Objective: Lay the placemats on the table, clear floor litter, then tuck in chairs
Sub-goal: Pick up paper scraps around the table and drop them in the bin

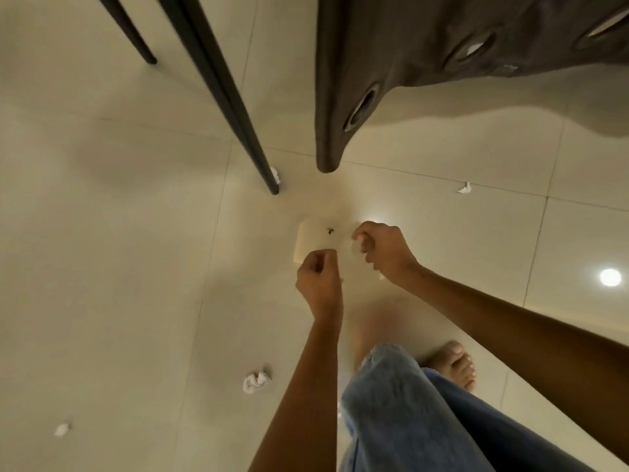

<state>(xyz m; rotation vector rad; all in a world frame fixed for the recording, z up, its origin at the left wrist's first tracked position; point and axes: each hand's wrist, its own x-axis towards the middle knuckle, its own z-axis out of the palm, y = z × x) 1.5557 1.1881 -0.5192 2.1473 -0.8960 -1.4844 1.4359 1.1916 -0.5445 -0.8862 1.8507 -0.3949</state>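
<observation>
Head view, looking down at tiled floor (102,267). Left hand (318,281) and right hand (384,252) both have curled fingers, pinching the near edge of a pale cream sheet (315,238); a small dark speck sits on it. No legible writing. Crumpled white litter: one piece (256,381) at 7 o'clock from the hands, one (62,429) further out, one (464,189) at 2 o'clock. Dark chair legs (231,107) at 11 o'clock.
</observation>
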